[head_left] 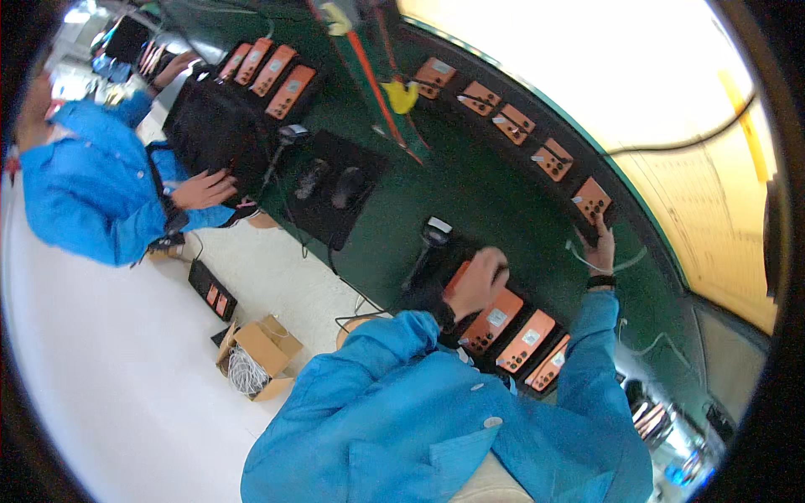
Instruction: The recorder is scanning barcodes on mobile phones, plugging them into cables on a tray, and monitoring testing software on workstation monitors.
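Note:
My right hand (599,251) reaches forward and holds the near edge of an orange smartphone (592,199), its dark camera lenses facing up, at the near right end of a row along the far edge. A thin white cable (579,251) loops by that wrist. My left hand (480,285), smeared by motion with its fingers bent, is over a black tray with several orange phones (527,339). It partly covers one orange phone (455,277); whether it holds anything does not show.
More orange phones (513,124) lie along the far edge. A handheld scanner (436,230) stands left of my left hand. At the left, a co-worker in blue (92,184) works by a black bag-like object (214,126). A cardboard box (264,348) of white cables sits on the floor.

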{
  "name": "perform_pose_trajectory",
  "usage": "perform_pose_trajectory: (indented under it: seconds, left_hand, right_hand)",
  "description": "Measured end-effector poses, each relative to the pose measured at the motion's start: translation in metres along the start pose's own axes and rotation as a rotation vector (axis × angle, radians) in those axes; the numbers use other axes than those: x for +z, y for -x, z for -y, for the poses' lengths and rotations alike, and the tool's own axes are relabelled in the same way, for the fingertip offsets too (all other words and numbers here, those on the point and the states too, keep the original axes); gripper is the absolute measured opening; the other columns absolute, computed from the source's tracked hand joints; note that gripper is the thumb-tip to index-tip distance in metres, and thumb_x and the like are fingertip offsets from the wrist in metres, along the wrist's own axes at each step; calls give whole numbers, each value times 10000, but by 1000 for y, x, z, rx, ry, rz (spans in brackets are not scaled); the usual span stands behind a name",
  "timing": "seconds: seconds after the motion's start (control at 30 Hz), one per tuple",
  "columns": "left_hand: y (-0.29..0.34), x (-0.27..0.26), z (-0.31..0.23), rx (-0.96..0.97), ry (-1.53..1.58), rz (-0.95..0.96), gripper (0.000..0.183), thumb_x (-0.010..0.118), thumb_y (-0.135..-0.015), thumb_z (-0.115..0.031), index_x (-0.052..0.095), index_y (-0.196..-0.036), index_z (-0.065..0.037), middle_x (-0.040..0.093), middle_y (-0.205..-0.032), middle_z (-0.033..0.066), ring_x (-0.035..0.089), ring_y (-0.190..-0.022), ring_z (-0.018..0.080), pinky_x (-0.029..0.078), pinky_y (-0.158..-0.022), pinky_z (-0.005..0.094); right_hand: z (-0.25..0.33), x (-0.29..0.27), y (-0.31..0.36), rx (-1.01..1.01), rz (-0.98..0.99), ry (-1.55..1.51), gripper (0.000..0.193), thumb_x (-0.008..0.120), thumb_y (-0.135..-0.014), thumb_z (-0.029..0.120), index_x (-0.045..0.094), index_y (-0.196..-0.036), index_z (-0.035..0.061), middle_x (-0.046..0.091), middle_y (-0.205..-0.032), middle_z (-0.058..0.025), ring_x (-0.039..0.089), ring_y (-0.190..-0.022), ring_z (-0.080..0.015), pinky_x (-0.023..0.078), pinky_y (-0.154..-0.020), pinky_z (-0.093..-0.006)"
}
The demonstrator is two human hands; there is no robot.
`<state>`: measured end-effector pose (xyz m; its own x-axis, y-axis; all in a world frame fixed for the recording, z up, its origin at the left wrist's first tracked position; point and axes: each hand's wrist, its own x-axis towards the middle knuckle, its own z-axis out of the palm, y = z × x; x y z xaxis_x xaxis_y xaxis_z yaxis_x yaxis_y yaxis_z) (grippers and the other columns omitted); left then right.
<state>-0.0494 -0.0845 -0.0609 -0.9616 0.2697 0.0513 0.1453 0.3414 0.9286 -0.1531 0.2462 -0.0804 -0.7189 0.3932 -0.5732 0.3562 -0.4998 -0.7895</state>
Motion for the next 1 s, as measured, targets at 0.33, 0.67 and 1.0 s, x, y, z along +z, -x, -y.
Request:
perform_pose_trajectory:
  seconds: [0.33,0.67,1.0]
  left_hand:
    - [-79,-72,10,-606,1513,-250,271,575,-915,-244,600,-1110,-59,635,-1045,70,599,-971,152,482,-842,306]
    - [108,-117,-28,-699,617,-2,388,598,-878,-85,495,-1229,45,635,-1066,120,621,-978,183,500,-840,295]
    - [154,-66,-49,22,-1001,-132,365,579,-877,-231,556,-1151,8,565,-1146,198,546,-1025,375,419,-905,455]
  right_hand:
    - [-53,-144,231,-237,-49,271,327,563,-932,146,504,-1239,46,603,-1099,-83,604,-1027,-207,542,-812,-355]
    - [-109,-210,344,-15,-150,89,373,570,-923,139,498,-1255,-13,595,-1118,-77,596,-980,-164,483,-848,-297]
    - [-127,-239,327,-470,-467,995,384,577,-911,211,532,-1240,19,510,-1156,-164,512,-1080,-296,411,-928,-379]
